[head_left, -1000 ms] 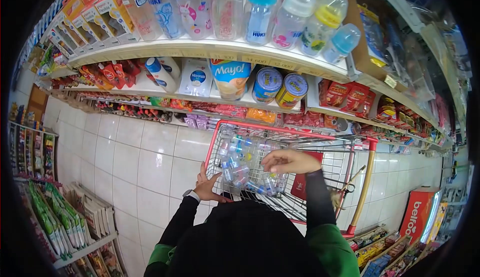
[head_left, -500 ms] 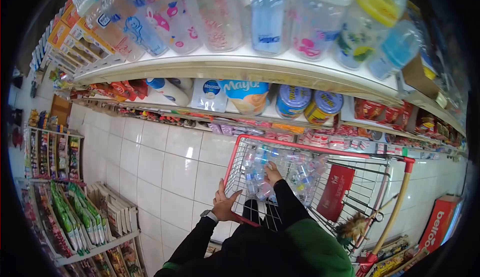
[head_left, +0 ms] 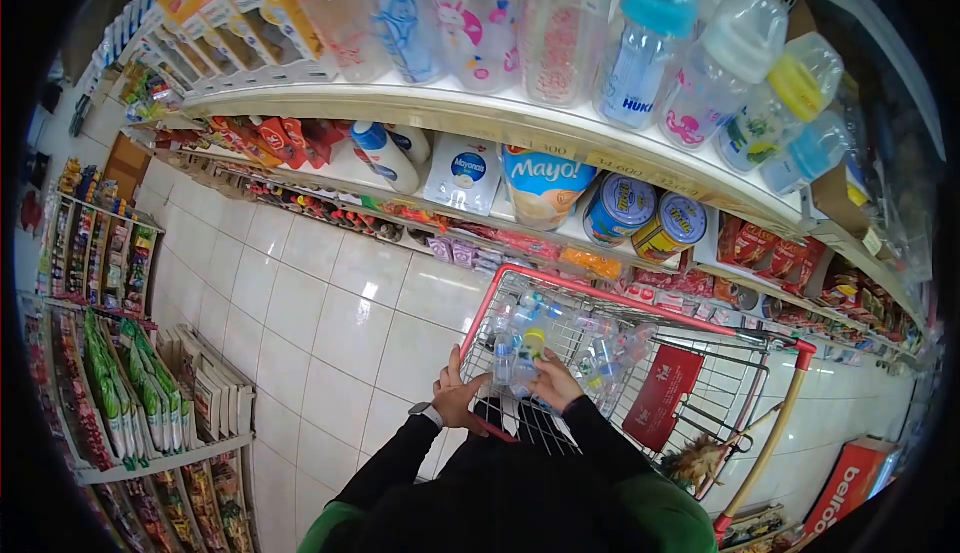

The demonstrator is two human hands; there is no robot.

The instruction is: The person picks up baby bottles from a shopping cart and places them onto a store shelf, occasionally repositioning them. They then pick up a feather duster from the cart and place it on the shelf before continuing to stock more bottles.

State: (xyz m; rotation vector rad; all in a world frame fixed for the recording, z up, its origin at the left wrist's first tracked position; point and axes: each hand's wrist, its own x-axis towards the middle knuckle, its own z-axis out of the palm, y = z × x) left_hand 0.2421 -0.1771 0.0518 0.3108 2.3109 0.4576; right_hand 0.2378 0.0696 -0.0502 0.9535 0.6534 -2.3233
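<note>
My left hand [head_left: 458, 396], with a watch on its wrist, grips the red front rim of a shopping cart [head_left: 484, 313], its thumb pointing inward over the basket. Inside the cart, my right hand [head_left: 556, 381] has its fingers closed on a clear baby bottle with a yellow collar [head_left: 533, 339]. Part of that bottle is hidden by the fingers. Several other clear bottles [head_left: 603, 351] lie around it in the wire basket, too small to tell apart well.
Baby bottles [head_left: 640, 48] line the upper shelf [head_left: 430, 103] ahead. Mayonnaise pouches [head_left: 545, 185] and cans [head_left: 620, 208] stand below. A red sign [head_left: 662, 398] hangs on the cart. Snack racks [head_left: 165, 463] stand at left, a red box [head_left: 850, 483] at right.
The view has shifted and turned, so the shelf bottles appear farther right. My right hand now shows a yellow-collared bottle at its fingers. My left hand stays at the cart rim.
</note>
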